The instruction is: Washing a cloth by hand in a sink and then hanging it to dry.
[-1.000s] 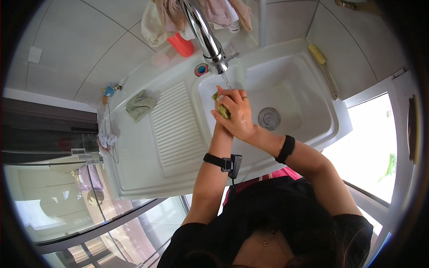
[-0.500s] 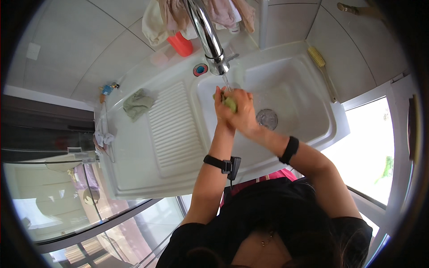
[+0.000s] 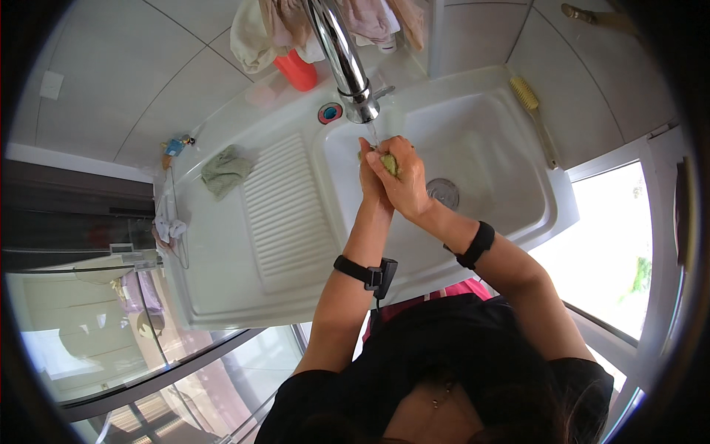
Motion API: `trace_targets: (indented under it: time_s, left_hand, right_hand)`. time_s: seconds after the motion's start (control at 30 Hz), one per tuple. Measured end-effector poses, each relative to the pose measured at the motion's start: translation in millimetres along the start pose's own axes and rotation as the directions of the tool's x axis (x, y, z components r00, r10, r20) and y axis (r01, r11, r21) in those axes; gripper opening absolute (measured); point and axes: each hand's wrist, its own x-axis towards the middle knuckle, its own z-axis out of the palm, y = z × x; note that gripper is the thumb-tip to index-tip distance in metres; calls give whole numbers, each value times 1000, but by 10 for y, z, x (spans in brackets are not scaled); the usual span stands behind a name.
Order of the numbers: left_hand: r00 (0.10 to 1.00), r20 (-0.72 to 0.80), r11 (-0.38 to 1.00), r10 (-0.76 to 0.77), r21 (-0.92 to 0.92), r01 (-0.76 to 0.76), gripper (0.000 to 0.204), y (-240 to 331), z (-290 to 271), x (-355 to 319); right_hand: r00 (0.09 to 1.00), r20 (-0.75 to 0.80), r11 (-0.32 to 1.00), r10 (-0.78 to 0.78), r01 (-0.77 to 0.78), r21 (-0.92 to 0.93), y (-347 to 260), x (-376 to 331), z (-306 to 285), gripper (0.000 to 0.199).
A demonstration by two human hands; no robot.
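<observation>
Under the chrome faucet (image 3: 360, 103), my two hands are pressed together in a thin stream of water. Between them is a small yellow-green lump (image 3: 389, 163), mostly covered by fingers, so its kind is unclear. My left hand (image 3: 372, 180) lies beneath and to the left, wrapped against the lump. From the right, my right hand (image 3: 407, 180) closes over it with bent fingers. Both are above the left part of the white sink basin (image 3: 510, 148), left of the round drain (image 3: 443, 192).
Left of the basin is a ribbed washboard (image 3: 287, 200), with a crumpled grey-green cloth (image 3: 226, 172) beside it. A yellow-bristled brush (image 3: 534, 111) rests on the right rim. Behind the sink are a red container (image 3: 297, 72) and hanging cloths (image 3: 288, 26).
My right hand has turned slightly over the yellow-green lump, its fingers shifting as the hands rub. Both hands stay under the faucet, and the lump remains between them.
</observation>
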Motion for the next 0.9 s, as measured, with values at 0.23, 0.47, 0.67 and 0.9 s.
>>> trace_targets:
  time_s: [0.23,0.47,0.67,0.9]
  left_hand:
    - [996,-12,996,92,-2,-92,34,-168,-330,81]
    - [923,-353,980,152,174,-95,22,-181,-164,83]
    - [838,-499,970,219,206,-131,17,33,85,62]
    - [1000,-12,1000,-2,26,2,26,65,-81,-103]
  right_hand:
    - [993,15,992,121,-120,-28,7,0,23,15]
    - [983,-11,965,182,-180,-192,201,70,112,20]
    - [712,98,562,695,-623,543,446,281,-13,31]
    - [993,-115,963,-3,-28,-268,-28,-124,163,32]
